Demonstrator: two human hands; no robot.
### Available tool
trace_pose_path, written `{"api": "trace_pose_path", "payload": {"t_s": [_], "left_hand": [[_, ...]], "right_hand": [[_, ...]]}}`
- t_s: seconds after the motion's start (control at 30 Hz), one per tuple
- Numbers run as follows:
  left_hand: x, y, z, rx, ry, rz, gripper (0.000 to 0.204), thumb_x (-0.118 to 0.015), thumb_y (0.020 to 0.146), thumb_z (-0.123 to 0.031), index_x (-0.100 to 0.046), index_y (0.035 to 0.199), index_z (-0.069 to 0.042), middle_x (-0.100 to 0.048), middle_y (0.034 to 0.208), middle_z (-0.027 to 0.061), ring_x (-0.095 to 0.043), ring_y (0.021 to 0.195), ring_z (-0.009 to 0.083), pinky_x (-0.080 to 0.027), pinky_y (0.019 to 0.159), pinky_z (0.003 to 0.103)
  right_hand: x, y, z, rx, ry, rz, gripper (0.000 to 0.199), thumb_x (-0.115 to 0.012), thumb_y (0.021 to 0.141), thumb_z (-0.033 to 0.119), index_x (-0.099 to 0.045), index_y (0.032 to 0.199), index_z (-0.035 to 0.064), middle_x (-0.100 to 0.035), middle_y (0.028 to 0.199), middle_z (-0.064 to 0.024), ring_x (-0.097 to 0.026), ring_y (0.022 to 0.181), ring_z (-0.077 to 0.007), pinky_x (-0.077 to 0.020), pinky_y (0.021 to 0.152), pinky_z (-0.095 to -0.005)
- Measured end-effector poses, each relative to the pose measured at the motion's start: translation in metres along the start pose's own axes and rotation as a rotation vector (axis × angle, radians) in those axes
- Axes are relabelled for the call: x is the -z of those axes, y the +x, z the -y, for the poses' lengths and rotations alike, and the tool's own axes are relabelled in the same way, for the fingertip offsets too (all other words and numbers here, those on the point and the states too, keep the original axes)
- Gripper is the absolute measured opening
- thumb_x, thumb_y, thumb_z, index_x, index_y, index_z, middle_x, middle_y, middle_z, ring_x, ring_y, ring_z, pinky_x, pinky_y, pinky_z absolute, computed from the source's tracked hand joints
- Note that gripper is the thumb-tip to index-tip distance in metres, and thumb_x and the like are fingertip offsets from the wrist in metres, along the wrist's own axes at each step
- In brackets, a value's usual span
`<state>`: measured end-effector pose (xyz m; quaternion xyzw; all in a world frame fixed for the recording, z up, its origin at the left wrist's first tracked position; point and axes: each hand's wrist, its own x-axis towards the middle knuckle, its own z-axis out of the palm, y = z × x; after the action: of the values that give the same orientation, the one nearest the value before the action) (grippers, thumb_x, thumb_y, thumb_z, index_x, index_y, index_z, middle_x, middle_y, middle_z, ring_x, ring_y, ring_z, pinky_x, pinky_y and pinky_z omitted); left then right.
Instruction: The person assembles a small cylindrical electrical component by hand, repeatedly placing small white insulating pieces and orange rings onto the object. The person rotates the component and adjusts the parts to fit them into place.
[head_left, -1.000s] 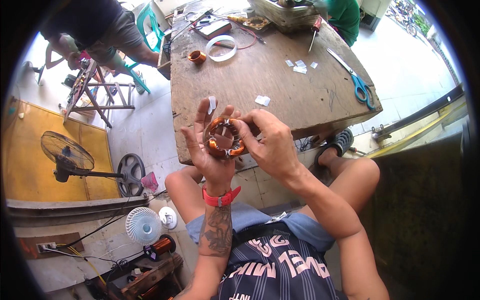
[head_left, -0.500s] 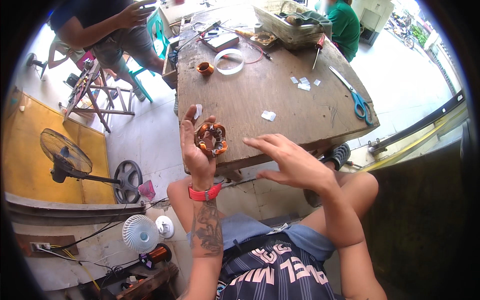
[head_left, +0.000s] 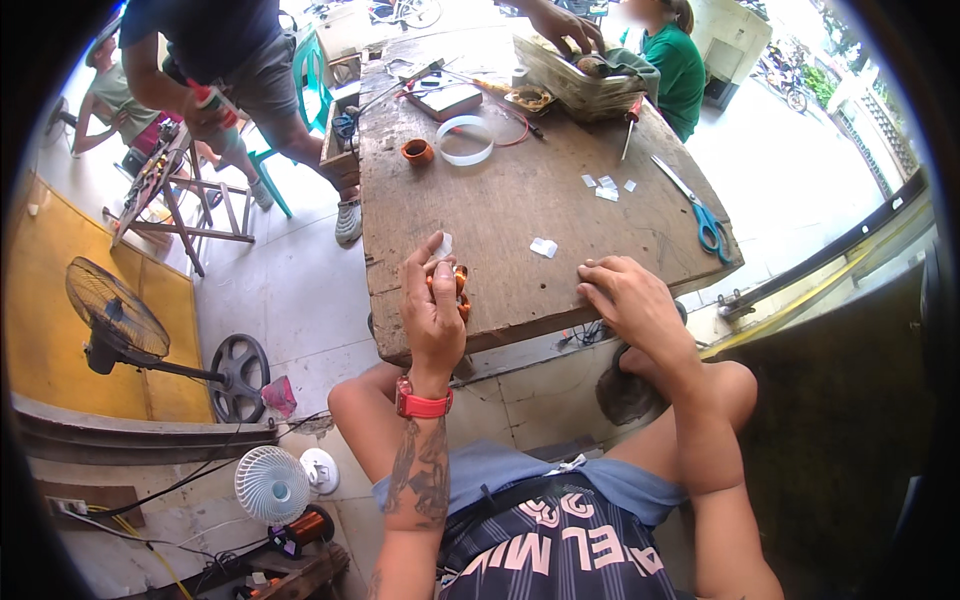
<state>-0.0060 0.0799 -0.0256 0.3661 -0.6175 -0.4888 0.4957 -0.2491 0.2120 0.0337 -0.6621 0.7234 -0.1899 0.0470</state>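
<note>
My left hand [head_left: 432,325] is closed around a small motor stator with copper windings [head_left: 461,290], mostly hidden behind the fingers and thumb. A small white plastic piece [head_left: 444,246] shows at the fingertips of the same hand, over the table's near left part. My right hand [head_left: 640,305] is at the table's near edge, fingers loosely bent and slightly apart, with nothing seen in them. Between the hands, a little farther off, a white plastic scrap [head_left: 543,247] lies on the wooden table [head_left: 500,210].
Farther back lie a copper coil [head_left: 417,152], a white ring [head_left: 466,141] and several white scraps [head_left: 606,190]. Blue-handled scissors [head_left: 712,235] and a screwdriver [head_left: 632,120] are at right. A co-worker's hand [head_left: 565,28] reaches into a tub [head_left: 560,75]. A fan [head_left: 115,310] stands left.
My left hand has turned and moved right with the stator and white piece. My right hand has moved right to the table edge. A co-worker's arm has reached over the tub.
</note>
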Motion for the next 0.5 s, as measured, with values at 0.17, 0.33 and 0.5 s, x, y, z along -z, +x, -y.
{"api": "trace_pose_path", "payload": {"t_s": [0.17,0.33,0.5], "left_hand": [[-0.006,0.004,-0.002,-0.243,0.115,-0.033,0.041,-0.046,0.113,-0.021,-0.057,0.146,0.0,-0.064,0.124,0.0166,-0.067,0.105,0.022,-0.054,0.093,0.036],[-0.006,0.021,-0.003,-0.157,0.117,0.08,0.041,-0.05,0.114,-0.02,-0.052,0.149,0.001,-0.06,0.127,0.0165,-0.062,0.103,0.0216,-0.051,0.096,0.037],[-0.001,0.032,-0.004,-0.183,0.219,0.102,0.041,-0.049,0.115,-0.019,-0.052,0.149,0.002,-0.059,0.133,0.0189,-0.06,0.11,0.0265,-0.049,0.1,0.04]], "right_hand": [[0.02,0.011,0.004,0.031,-0.087,0.19,0.032,-0.07,0.102,0.032,-0.079,0.115,0.004,-0.074,0.114,-0.013,-0.069,0.113,-0.0324,-0.0555,0.098,-0.0415],[0.018,0.04,-0.006,0.03,-0.106,0.251,0.03,-0.07,0.101,0.034,-0.08,0.102,0.0054,-0.073,0.103,-0.0142,-0.072,0.102,-0.0346,-0.0576,0.088,-0.0445],[-0.015,0.06,-0.016,0.142,-0.047,-0.049,0.032,-0.07,0.101,0.035,-0.073,0.088,0.0061,-0.069,0.091,-0.0125,-0.069,0.09,-0.0347,-0.0539,0.085,-0.0463]]}}
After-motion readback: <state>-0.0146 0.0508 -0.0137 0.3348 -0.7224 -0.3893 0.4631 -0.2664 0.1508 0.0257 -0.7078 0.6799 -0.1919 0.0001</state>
